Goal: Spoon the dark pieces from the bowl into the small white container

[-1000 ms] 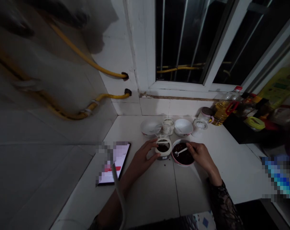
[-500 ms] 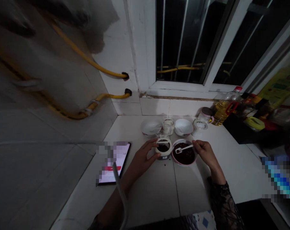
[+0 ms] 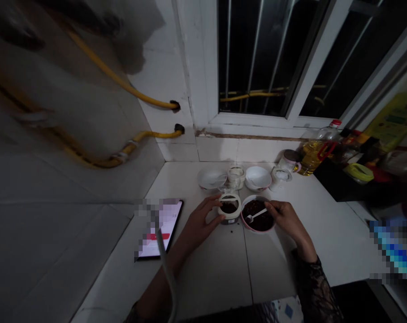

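"Spoon (image 3: 258,214) first. Where is it?"

"Slanting over the bowl (image 3: 259,231) of dark contents, around the middle of the table (image 3: 213,269) from left to right. The right hand (image 3: 287,220) has the handle end pinched between thumb and fingers, to the right of the bowl. The head of the spoon points left, toward the inner side of the rim."

"Touching the contents, or just above?"

"From this angle I can't tell."

"And the left hand (image 3: 200,222)?"

"It curves around the left side of a pale-rimmed jar (image 3: 231,220), thumb low at the front, fingers near the top of the rim. The jar stands upright just beside the bowl, on its left, with dark stuff inside and a narrow white strip across the far part of its mouth."

"Anything spilled?"

"A couple of dark specks lie on the table in front of the jar."

"What's nearer the back edge?"

"Two white bowls, one on the left (image 3: 210,180) and one on the right (image 3: 258,178), with a small container (image 3: 237,172) between them. Right of those is a jar with white contents (image 3: 280,176), then, farther along toward the back edge, an oil bottle (image 3: 309,158) with a red cap."

"And by the left edge?"

"A lit tablet (image 3: 166,224), lying flat, partly blurred out."
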Demonstrator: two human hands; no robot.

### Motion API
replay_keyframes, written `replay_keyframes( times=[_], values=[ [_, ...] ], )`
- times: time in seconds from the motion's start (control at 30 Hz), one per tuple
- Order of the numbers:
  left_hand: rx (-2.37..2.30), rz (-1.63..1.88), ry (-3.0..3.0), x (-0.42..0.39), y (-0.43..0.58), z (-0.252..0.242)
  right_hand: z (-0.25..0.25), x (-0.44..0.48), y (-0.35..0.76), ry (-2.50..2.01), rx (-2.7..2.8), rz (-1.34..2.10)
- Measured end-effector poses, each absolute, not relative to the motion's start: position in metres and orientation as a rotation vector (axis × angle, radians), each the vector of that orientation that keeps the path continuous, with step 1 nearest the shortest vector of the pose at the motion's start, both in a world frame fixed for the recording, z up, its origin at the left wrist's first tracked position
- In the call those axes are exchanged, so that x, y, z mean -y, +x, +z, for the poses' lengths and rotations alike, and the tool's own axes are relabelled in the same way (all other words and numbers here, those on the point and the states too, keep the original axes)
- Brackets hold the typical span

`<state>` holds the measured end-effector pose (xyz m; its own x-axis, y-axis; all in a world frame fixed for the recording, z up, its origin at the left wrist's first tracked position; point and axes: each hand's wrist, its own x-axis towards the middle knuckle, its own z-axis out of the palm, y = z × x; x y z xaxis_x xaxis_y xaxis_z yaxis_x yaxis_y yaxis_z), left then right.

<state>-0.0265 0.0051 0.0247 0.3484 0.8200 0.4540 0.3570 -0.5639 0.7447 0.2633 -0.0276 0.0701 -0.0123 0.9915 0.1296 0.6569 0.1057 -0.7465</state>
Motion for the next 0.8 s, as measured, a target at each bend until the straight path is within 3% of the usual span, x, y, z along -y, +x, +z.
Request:
replay_keyframes(
  times=[0.57,0.8],
  values=[
    [-1.014,1.152,2.077,-0.005,-0.026,0.022,0.069,0.019,0.272,-1.572,1.438,0.816],
    [-1.002,1.15,2.085,-0.005,-0.027,0.023,0.077,0.021,0.248,-1.453,1.403,0.601]
  ],
)
